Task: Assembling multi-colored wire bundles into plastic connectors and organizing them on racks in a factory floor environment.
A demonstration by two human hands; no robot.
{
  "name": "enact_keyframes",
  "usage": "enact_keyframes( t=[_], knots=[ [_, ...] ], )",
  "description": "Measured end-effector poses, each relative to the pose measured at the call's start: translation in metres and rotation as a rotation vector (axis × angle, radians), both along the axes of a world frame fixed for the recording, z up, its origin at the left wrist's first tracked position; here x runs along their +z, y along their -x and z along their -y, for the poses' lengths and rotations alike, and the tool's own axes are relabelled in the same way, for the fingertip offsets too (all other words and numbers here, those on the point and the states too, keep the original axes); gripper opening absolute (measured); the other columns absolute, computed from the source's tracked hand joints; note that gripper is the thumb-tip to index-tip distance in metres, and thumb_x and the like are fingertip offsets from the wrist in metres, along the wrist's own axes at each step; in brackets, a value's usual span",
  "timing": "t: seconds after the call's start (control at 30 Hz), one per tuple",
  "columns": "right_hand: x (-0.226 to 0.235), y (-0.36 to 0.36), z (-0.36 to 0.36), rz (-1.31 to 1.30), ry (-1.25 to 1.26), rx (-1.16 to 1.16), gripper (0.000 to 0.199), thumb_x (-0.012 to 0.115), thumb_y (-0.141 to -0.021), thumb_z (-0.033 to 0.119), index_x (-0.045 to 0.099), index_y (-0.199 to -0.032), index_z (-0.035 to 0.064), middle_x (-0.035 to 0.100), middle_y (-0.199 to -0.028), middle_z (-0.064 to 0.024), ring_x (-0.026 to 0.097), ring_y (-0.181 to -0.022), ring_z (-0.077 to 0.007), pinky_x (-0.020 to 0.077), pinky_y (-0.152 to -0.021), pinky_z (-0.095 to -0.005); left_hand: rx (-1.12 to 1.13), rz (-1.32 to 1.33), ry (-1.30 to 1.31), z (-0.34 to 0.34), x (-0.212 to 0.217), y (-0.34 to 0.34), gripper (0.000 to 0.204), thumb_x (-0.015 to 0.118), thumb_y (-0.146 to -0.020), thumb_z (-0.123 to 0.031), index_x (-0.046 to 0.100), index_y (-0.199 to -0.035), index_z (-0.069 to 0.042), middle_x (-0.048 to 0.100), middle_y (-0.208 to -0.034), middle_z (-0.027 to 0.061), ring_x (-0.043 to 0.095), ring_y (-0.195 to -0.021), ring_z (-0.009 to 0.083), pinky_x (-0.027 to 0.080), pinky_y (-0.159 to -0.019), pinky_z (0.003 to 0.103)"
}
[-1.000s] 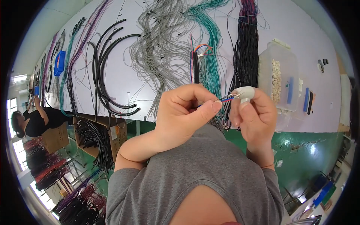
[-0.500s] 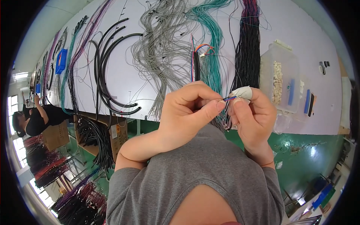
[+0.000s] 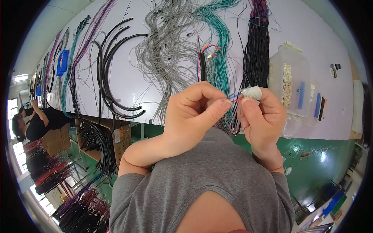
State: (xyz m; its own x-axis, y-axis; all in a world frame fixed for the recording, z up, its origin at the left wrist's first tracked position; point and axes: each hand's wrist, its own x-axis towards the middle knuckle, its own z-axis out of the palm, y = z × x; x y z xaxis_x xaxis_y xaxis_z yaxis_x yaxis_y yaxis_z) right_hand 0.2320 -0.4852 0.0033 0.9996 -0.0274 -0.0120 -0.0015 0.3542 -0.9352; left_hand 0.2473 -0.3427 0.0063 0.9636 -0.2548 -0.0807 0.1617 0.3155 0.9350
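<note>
In front of my chest, thin red and blue wires (image 3: 236, 99) run between my two hands. My left hand (image 3: 196, 110) pinches one end between thumb and index finger. The thumb and index finger of my right hand (image 3: 262, 114) close on the other end, and white tape (image 3: 252, 92) wraps that index fingertip. Whether a small part sits at the wire ends under my fingers is hidden. Just beyond my left hand, a black sleeved cable (image 3: 202, 66) shows orange, red and blue wires at its end. Teal wires (image 3: 222, 46) lie beside it, passing behind my hands.
Grey wires (image 3: 163, 50) and curved black tubes (image 3: 103, 66) spread across the white table (image 3: 120, 87). Right of a black wire bundle (image 3: 256, 50) stands a clear plastic box (image 3: 303, 66) with small cream connectors (image 3: 287, 81). At far left, a person (image 3: 37, 124) works by the table.
My fingertips have shifted slightly, and the wires between them have turned and spread, so a red wire now shows below the blue. Both hands keep their pinch.
</note>
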Motion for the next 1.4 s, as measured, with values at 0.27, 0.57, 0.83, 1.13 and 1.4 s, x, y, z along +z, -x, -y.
enact_keyframes(
  t=[0.27,0.57,0.83,1.13,1.4],
  knots=[
    [-0.006,-0.001,-0.001,0.033,0.048,-0.017,0.011,0.053,-0.076,0.0,0.053,-0.087,-0.0027,0.055,-0.066,-0.0041,0.047,-0.054,-0.0033,0.0361,-0.046,-0.0151,-0.008,-0.122,0.061,0.001,0.001,-0.002,0.004,0.056,-0.077,-0.004,0.055,-0.078,0.0,0.051,-0.067,-0.004,0.041,-0.059,-0.0007,0.031,-0.049,0.014],
    [-0.001,-0.001,0.007,-0.078,-0.05,0.096,0.012,0.051,-0.078,0.002,0.054,-0.089,-0.0023,0.056,-0.068,-0.0036,0.043,-0.055,-0.0017,0.0342,-0.048,-0.0151,-0.015,0.034,0.011,0.0,-0.003,-0.001,0.004,0.057,-0.074,0.0,0.055,-0.077,0.0,0.049,-0.07,-0.0022,0.039,-0.057,0.0,0.03,-0.049,0.014],
    [-0.002,0.003,0.002,-0.032,-0.058,0.053,0.008,0.052,-0.077,0.0,0.054,-0.084,-0.0031,0.055,-0.068,-0.0034,0.047,-0.058,-0.0034,0.0374,-0.051,-0.0159,0.032,0.064,0.036,0.002,0.001,0.001,0.003,0.055,-0.076,-0.002,0.053,-0.077,-0.001,0.048,-0.07,-0.0013,0.04,-0.06,0.0016,0.031,-0.051,0.014],
    [-0.006,0.003,-0.002,0.112,0.065,0.031,0.011,0.049,-0.076,-0.004,0.054,-0.086,-0.0051,0.055,-0.071,-0.0053,0.048,-0.059,-0.0052,0.0381,-0.051,-0.0176,-0.069,0.07,-0.117,-0.002,-0.003,0.0,0.01,0.058,-0.075,-0.007,0.054,-0.076,0.002,0.041,-0.064,-0.0034,0.034,-0.056,0.0019,0.029,-0.049,0.016],
    [-0.009,-0.002,0.004,-0.02,-0.367,0.163,0.028,0.043,-0.083,0.01,0.045,-0.107,-0.0042,0.053,-0.093,-0.0119,0.051,-0.064,-0.0127,0.0425,-0.057,-0.023,-0.01,0.117,-0.048,-0.01,-0.001,0.003,0.007,0.058,-0.072,-0.001,0.054,-0.074,0.003,0.039,-0.066,-0.0007,0.034,-0.058,0.004,0.029,-0.051,0.017]
  ],
)
